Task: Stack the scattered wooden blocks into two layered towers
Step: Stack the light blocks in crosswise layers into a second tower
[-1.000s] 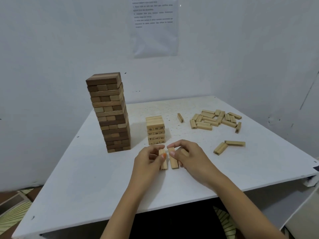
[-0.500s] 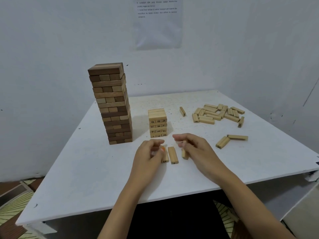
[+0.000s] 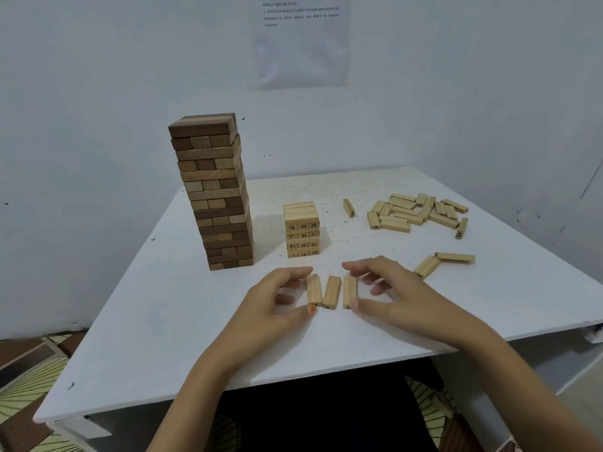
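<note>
1. White table fills the middle of the frame.
2. Tall dark tower stands left of centre.
3. Left hand and right hand, below centre, have curved fingers; I cannot tell whether they grip or only touch.
4. Loose blocks lie scattered at upper right.
5. Short numbered tower stands at centre.
6. Three blocks lie side by side between the hands.

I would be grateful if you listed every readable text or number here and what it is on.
"12 50 26": short tower, top numbered row.
"37 48 41": the row below.
"36": end of a loose block.
Lower tower rows, wall paper, three near blocks: too blurred to read.
</note>
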Available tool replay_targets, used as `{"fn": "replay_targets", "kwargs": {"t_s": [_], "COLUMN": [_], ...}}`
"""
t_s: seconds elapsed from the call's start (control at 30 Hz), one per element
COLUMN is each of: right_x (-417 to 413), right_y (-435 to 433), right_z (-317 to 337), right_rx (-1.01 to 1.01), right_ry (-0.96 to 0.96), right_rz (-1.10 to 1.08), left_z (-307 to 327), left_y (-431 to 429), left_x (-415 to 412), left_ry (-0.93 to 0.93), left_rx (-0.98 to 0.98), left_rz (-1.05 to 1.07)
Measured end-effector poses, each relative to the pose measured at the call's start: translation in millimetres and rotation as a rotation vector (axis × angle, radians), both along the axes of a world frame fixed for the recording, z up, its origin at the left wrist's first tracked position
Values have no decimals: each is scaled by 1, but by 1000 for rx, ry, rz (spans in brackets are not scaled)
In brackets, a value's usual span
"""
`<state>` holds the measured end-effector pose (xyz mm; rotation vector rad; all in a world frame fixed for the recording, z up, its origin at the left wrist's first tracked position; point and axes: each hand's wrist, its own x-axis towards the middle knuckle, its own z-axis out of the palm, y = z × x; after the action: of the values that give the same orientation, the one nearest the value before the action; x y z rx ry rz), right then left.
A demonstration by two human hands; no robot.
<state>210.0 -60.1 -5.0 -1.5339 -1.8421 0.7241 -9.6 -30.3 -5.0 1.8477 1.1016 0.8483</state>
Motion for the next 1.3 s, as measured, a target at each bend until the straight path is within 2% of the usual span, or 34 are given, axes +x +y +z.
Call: {"fn": "replay_targets", "kwargs": {"t_s": [0.07, 0.2, 0.37, 0.53, 0.67, 0.87, 1.17, 1.3], "right_x": [-2, -5, -3, 2, 2, 1, 2, 3], "right_y": [-2, -1, 3, 5, 9, 22, 27, 29], "right_z": [-1, -4, -6, -7, -5, -4, -10, -12], "right_rx": [13, 52, 57, 34, 5, 18, 69, 84], "right_ry": [-28, 72, 88, 100, 68, 81, 126, 147], "right_rz": [21, 3, 32, 64, 64, 82, 78, 85], "left_z": [0, -1, -5, -5, -2, -5, -6, -7], "left_y": [-2, 3, 12, 13, 20, 19, 20, 19], "left_x": [2, 8, 8, 0, -6, -4, -2, 0], "left_ry": [2, -11, -45, -99, -18, -83, -98, -91], "left_rx": [37, 47, 30, -108, -37, -3, -37, 15], "left_rz": [5, -9, 14, -41, -55, -19, -14, -3]}}
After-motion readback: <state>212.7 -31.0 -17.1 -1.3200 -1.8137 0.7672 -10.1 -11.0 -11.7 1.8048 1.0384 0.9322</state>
